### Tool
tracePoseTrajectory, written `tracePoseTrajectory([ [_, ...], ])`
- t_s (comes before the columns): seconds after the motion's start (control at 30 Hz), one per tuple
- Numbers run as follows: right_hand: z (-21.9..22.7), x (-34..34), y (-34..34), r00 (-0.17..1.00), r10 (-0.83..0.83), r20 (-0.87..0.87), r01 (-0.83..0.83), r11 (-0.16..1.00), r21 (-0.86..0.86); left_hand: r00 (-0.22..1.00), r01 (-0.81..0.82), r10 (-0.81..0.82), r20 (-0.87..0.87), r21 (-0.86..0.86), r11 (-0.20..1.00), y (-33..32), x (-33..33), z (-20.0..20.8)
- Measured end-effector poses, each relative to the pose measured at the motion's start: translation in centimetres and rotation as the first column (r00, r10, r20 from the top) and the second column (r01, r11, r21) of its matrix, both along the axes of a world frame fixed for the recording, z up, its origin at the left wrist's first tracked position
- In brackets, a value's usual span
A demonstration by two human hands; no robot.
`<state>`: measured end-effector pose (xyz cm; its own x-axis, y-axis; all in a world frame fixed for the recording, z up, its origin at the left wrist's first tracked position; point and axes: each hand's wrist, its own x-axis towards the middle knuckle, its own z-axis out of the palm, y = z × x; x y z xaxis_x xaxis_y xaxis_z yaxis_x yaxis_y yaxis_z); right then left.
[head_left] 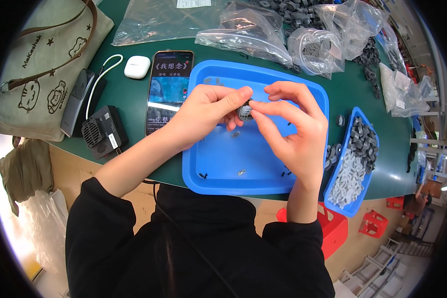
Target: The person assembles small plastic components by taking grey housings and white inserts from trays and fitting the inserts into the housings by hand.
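The left hand (208, 107) pinches a round grey part (245, 112) between thumb and fingers, while the right hand (298, 119) nips its right edge between thumb and forefinger, both above the blue tray (233, 187), whose broad floor, dotted with tiny pieces, spreads below within raised rims; leftward, a phone (169, 74) displays large white characters, a black device (102, 131) bears a printed label, and a tote bag (44, 64) carries lettering; rightward, a narrow blue bin (351, 212) juts past the table (134, 94) edge
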<state>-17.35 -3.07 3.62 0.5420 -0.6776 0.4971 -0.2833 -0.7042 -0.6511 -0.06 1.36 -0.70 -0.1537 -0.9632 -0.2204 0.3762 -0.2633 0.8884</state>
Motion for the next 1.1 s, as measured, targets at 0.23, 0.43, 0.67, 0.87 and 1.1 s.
tracePoseTrajectory([
  [0.23,-0.6,0.5,0.0,0.972,-0.115,0.205,0.03,0.927,0.374,0.982,0.064,-0.02,0.187,-0.232,0.971,0.3,-0.3,1.0],
  [0.43,-0.7,0.5,-0.1,0.969,-0.06,0.24,-0.106,0.777,0.621,0.996,-0.067,0.057,-0.075,-0.143,0.987,0.3,-0.4,1.2],
  [0.67,-0.8,0.4,-0.2,0.989,-0.089,0.119,-0.022,0.704,0.71,0.988,-0.122,0.136,0.067,-0.184,0.975,0.1,-0.5,0.4],
  [0.87,-0.6,-0.1,-0.6,0.987,0.005,0.16,-0.128,0.623,0.772,0.979,-0.119,0.137,0.149,-0.121,0.986,0.6,-0.4,1.0],
  [1.1,-0.7,0.4,-0.5,0.997,0.039,0.073,-0.082,0.562,0.823,0.977,-0.1,0.122,0.177,-0.129,0.987,0.7,-0.6,0.7],
])
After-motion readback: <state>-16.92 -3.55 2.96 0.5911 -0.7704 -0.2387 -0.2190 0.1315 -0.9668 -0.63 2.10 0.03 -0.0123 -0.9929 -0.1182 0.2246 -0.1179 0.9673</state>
